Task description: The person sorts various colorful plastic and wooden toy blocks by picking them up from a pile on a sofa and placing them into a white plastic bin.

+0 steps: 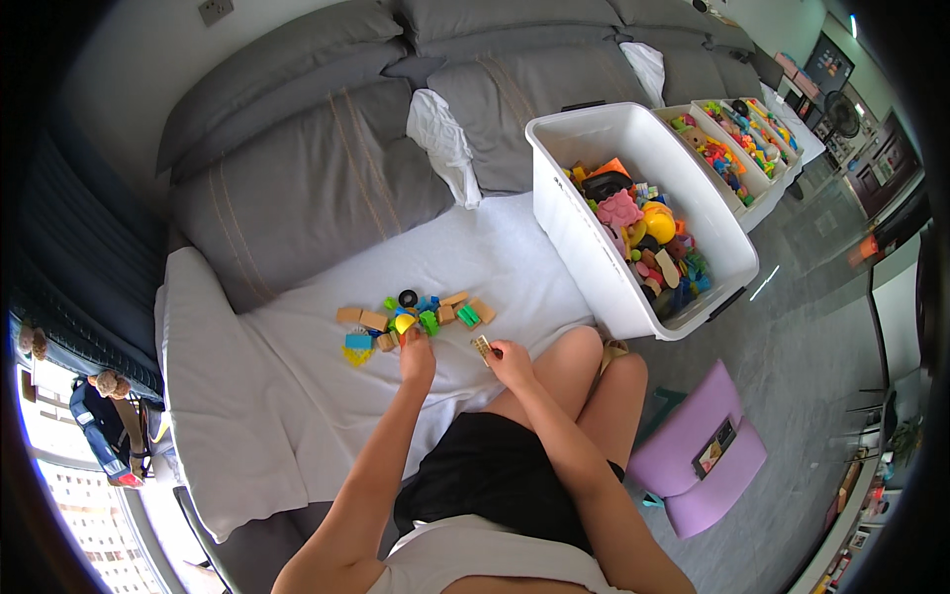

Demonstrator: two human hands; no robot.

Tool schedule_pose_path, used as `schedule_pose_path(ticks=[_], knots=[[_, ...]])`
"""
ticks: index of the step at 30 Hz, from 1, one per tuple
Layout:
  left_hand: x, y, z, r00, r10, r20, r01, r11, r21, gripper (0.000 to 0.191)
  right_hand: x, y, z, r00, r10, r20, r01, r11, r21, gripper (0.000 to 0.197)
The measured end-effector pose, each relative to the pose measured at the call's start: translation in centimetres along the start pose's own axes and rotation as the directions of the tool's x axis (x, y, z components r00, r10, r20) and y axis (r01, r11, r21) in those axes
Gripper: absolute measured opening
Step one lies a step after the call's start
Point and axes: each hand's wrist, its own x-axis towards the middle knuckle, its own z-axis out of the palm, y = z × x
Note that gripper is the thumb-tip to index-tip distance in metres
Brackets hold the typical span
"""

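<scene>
My left hand [417,358] reaches into a loose heap of toys on the white sofa cover [297,416]. Its fingertips meet a yellow rounded toy piece [405,322]; whether they grip it is hidden. Between the fingers of my right hand [512,362] is a small beige toy piece [482,347] with a dotted face, held just right of the heap. Wooden blocks [373,320], a blue block [359,341], green pieces [429,322], a black toy wheel [407,298] and a yellow lacy piece [357,356] lie around my left hand.
A deep white plastic bin [575,245] of mixed toys stands at the right. Beyond it are divided trays [731,152] of small toys. Grey sofa cushions [297,193] line the back. A purple chair [698,460] stands on the grey floor [801,356].
</scene>
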Motion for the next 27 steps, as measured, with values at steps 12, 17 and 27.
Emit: schedule_pose_path(ticks=[12, 17, 27], knots=[[-3.7, -0.4, 1.2, 0.951, 0.276, -0.141, -0.3, 0.934, -0.193, 0.014, 0.1, -0.9, -1.3, 0.907, 0.379, 0.183, -0.405, 0.668, 0.624, 0.023], [-0.1, 5.8, 1.0, 0.786, -0.272, 0.555, 0.426, -0.412, -0.805, 0.004, 0.6, -2.7, -4.6, 0.89, 0.426, 0.159, -0.36, 0.446, 0.82, 0.024], [9.9, 31.5, -13.3, 0.827, 0.481, 0.291, 0.514, -0.437, -0.738, 0.028, 4.5, -9.7, -20.8, 0.827, 0.293, -0.48, 0.39, 0.316, 0.865, 0.039]])
